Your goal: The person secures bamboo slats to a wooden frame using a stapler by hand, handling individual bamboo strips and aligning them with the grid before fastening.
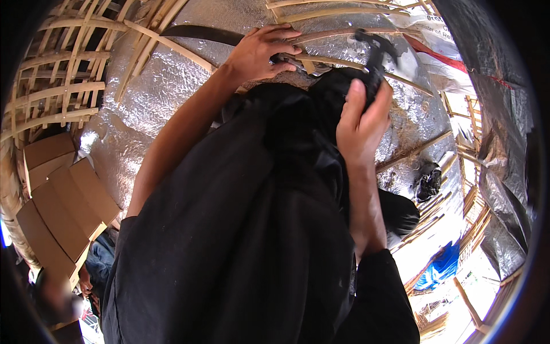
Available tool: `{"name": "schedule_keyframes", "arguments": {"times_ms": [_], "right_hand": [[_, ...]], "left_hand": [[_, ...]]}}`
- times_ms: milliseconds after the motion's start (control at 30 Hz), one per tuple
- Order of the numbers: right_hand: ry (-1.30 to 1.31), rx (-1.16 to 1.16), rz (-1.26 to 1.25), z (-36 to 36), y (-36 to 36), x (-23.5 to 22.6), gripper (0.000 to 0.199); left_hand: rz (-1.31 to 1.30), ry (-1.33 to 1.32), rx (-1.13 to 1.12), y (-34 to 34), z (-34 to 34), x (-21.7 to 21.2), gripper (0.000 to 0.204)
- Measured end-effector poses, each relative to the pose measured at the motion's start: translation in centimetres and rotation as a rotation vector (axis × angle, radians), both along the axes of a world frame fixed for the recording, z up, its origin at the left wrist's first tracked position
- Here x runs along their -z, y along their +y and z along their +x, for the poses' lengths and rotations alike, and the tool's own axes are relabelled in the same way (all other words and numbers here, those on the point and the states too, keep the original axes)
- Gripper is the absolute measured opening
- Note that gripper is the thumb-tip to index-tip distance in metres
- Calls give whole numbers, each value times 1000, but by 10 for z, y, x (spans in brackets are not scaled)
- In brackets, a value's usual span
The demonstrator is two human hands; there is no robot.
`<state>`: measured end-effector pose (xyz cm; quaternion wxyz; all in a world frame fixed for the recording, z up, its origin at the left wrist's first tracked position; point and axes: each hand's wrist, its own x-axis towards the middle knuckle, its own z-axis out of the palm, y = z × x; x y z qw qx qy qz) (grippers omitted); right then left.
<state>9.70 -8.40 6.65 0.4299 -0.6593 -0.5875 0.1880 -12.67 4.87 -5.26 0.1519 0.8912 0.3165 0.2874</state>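
Against the silver foil sheeting (154, 92), two bare hands work at a bamboo lattice. One left hand (260, 54) lies clenched over a bamboo slat (332, 35), with a long dark curved blade (200, 33) running out from beneath it, possibly a sickle. One right hand (362, 120) is wrapped around a black tool (375, 54), perhaps a hammer, its head near the slat. Three cardboard pieces (63, 200) lean at lower left. Black clothing (240, 241) fills the centre.
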Motion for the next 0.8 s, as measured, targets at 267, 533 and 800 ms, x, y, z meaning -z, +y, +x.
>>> {"name": "schedule_keyframes", "arguments": {"times_ms": [267,533,800], "right_hand": [[-22,43,-70,-7,-1,8,32],[-145,53,51,-20,-6,31,31],[-188,63,-12,-19,-36,14,35]], "left_hand": [[57,23,-1,-8,-14,3,43],[81,80,-60,3,-23,2,47],[28,18,5,-33,0,6,46]]}}
